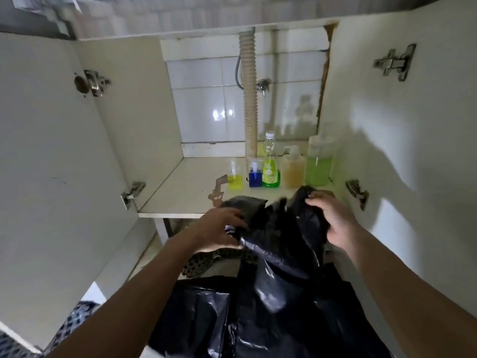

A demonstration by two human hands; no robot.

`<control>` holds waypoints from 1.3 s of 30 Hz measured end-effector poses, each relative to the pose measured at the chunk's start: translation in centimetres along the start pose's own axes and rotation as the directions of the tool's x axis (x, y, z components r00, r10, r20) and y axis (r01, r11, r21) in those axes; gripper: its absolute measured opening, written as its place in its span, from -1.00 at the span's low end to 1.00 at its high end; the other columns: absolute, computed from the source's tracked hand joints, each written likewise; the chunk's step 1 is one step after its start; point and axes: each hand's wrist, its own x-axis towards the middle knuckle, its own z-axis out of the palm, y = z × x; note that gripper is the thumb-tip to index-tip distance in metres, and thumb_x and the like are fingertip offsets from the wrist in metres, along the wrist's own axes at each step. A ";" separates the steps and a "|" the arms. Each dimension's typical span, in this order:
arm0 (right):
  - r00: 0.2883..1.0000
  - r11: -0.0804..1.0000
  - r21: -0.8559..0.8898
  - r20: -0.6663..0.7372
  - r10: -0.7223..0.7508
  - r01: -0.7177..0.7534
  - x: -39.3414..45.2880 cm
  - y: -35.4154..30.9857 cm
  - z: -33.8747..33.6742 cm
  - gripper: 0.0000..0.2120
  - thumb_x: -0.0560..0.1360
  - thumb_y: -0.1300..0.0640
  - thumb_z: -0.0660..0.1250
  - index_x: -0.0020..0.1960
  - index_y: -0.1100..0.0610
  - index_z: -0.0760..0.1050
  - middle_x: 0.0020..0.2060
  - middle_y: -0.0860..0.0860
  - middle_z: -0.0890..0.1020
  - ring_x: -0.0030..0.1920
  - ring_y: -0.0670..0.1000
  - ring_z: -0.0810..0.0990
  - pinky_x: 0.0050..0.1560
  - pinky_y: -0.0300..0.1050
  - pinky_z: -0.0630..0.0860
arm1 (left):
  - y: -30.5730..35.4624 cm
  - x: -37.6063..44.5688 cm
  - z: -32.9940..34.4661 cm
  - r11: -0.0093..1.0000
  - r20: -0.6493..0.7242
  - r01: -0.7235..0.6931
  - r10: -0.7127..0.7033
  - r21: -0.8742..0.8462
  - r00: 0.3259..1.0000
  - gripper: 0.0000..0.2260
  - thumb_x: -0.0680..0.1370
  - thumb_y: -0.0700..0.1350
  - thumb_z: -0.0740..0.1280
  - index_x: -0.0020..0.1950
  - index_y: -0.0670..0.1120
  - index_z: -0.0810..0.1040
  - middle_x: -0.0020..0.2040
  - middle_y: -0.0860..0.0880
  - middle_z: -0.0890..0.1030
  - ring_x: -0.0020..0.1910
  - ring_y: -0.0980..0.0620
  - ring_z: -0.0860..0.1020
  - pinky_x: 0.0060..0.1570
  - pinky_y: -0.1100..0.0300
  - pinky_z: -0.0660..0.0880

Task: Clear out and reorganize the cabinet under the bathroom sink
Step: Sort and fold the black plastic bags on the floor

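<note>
Cabinet mostly emptied; five bottles lining up right of centre. Left hand and right hand both gripping black bags at lower centre; bags remaining to place.

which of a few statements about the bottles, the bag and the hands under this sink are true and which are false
1. Five bottles stand in a row on the cabinet shelf. True.
2. The blue bottle is at the far right of the row. False: it is second from the left; the tall pale green bottle is at the right end.
3. Both hands grip the black plastic bag. True: the left hand and the right hand each hold it.
4. The cabinet doors are closed. False: both stand open.
5. The ribbed drain hose runs down behind the bottles. True.
</note>
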 end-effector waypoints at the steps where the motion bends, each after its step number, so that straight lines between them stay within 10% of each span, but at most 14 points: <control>1: 1.000 0.999 0.035 -0.017 -0.013 0.014 0.3 -0.7 -0.1 -0.77 0.49 0.29 0.27 -0.28 0.05 0.54 -0.28 0.10 0.61 -0.25 0.11 0.58 -0.13 -0.06 0.47 | -0.4 -0.3 -0.2 0.997 0.155 0.072 -0.076 0.033 0.985 -0.65 0.39 -0.01 0.51 0.16 0.02 0.64 0.25 0.05 0.57 0.19 0.06 0.53 0.24 0.09 0.45; 5: 1.000 0.997 0.074 0.023 -0.014 0.013 0.1 -2.4 -0.4 -0.79 0.45 0.20 0.15 -0.13 0.10 0.57 -0.27 0.09 0.63 -0.26 0.10 0.60 -0.15 -0.06 0.52 | 0.1 -0.6 -1.5 0.938 0.466 0.347 -0.297 -0.023 0.834 -0.51 0.35 0.29 0.43 0.23 0.16 0.56 0.29 0.19 0.53 0.30 0.13 0.46 0.39 0.03 0.26; 10: 0.991 0.997 0.036 0.108 -0.077 0.073 -0.7 -2.8 0.3 -0.65 0.44 -0.01 0.23 0.05 0.18 0.64 -0.04 0.16 0.67 -0.02 0.18 0.63 0.07 0.04 0.53 | 2.3 2.2 -1.4 0.919 0.066 0.288 -0.281 -0.269 0.957 -0.14 0.30 0.13 0.55 0.50 0.06 0.20 0.41 0.04 0.37 0.37 -0.01 0.36 0.25 0.17 0.28; 16: 0.991 0.990 0.096 0.070 -0.110 0.103 -1.4 -2.8 -0.4 -0.58 0.53 0.04 0.15 -0.31 0.12 0.69 -0.33 0.08 0.68 -0.34 0.05 0.65 -0.23 -0.16 0.57 | 3.4 4.1 0.4 0.883 -0.257 -0.013 -0.122 -0.469 0.959 -0.21 0.23 -0.05 0.63 0.37 0.10 0.33 0.21 0.18 0.46 0.17 0.23 0.41 0.11 0.50 0.31; 23: 0.974 0.988 -0.156 0.228 0.019 0.017 -2.0 -2.5 -2.6 -0.66 0.51 0.02 0.20 -0.33 0.07 0.62 -0.41 0.06 0.60 -0.41 0.02 0.58 -0.34 -0.17 0.53 | 4.7 4.2 0.3 0.980 -0.098 -0.006 -0.014 -0.199 0.995 -0.85 0.41 -0.21 0.50 -0.05 -0.21 0.68 -0.27 0.00 0.62 -0.37 0.20 0.51 -0.28 0.42 0.42; 27: 0.972 0.725 -0.684 0.215 0.091 0.083 -1.4 -2.1 -4.8 -0.51 0.62 0.36 0.06 -0.37 0.12 0.55 -0.47 -0.07 0.59 -0.40 -0.18 0.55 -0.29 -0.40 0.43 | 4.7 3.9 -0.9 0.992 -0.102 -0.016 0.003 -0.125 0.995 -0.88 0.44 -0.22 0.46 -0.26 -0.13 0.56 -0.40 0.05 0.51 -0.39 0.12 0.46 -0.30 0.23 0.39; 30: 0.974 0.242 -0.951 0.157 -0.164 0.194 -0.4 -3.2 -5.3 -0.73 0.61 0.09 0.21 -0.17 0.20 0.53 -0.35 -0.01 0.57 -0.27 -0.04 0.55 -0.24 -0.21 0.34 | 6.4 3.4 -1.7 0.996 -0.126 -0.091 0.091 0.005 0.988 -0.91 0.45 -0.20 0.44 -0.23 -0.10 0.56 -0.42 0.20 0.41 -0.39 0.28 0.38 -0.38 0.45 0.24; 34: 0.848 0.436 -0.784 0.205 -0.489 0.441 -1.6 -6.8 -2.2 -0.77 0.56 0.01 0.26 0.14 0.09 0.53 -0.02 0.00 0.63 0.03 0.03 0.60 0.02 -0.13 0.42 | 7.9 3.7 -1.8 0.979 -0.144 -0.170 0.185 0.110 0.972 -0.81 0.44 -0.14 0.41 -0.26 0.05 0.43 -0.42 0.19 0.41 -0.34 0.11 0.46 -0.27 0.21 0.42; 39: 0.763 0.354 -0.753 0.630 0.143 0.555 -4.1 -5.7 1.8 -0.25 0.32 0.00 0.54 0.41 -0.12 0.28 0.24 -0.17 0.50 0.22 -0.10 0.49 0.29 -0.10 0.39 | 8.0 3.5 -1.7 0.981 -0.106 -0.164 0.174 0.102 0.979 -0.95 0.45 -0.15 0.42 -0.15 -0.07 0.56 -0.33 0.11 0.52 -0.27 0.04 0.51 -0.28 0.19 0.39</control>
